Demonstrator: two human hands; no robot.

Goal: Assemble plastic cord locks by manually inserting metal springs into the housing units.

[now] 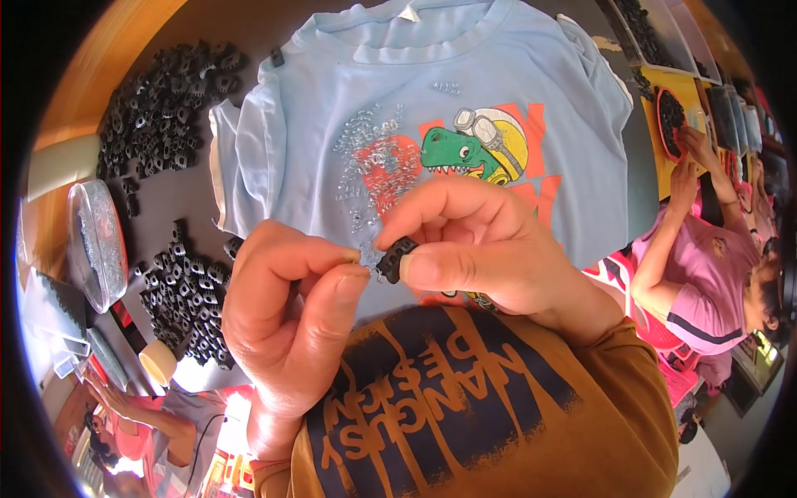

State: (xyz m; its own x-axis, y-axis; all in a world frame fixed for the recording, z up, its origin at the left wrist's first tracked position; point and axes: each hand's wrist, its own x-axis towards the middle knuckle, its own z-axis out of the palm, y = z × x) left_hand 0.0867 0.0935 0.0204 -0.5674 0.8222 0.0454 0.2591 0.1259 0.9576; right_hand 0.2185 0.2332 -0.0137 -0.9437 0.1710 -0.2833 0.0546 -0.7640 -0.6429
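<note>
My right hand (486, 253) pinches a small black ridged plastic piece (395, 261) between thumb and forefinger. Close beside it, my left hand (295, 303) has its thumb and forefinger pressed together; whatever lies between those tips is too small to make out. Under both hands a light blue T-shirt (581, 108) with a cartoon dinosaur print is spread over the table. Many tiny shiny clear or metallic bits (374, 158) are scattered on the shirt, left of the dinosaur.
A large heap of black pieces (158, 116) covers the table's far left, with a smaller pile (187, 299) nearer. Beside them stands a clear container (98, 245) of shiny bits. A co-worker in pink (697, 274) handles a red tray at right; another person (149, 423) sits lower left.
</note>
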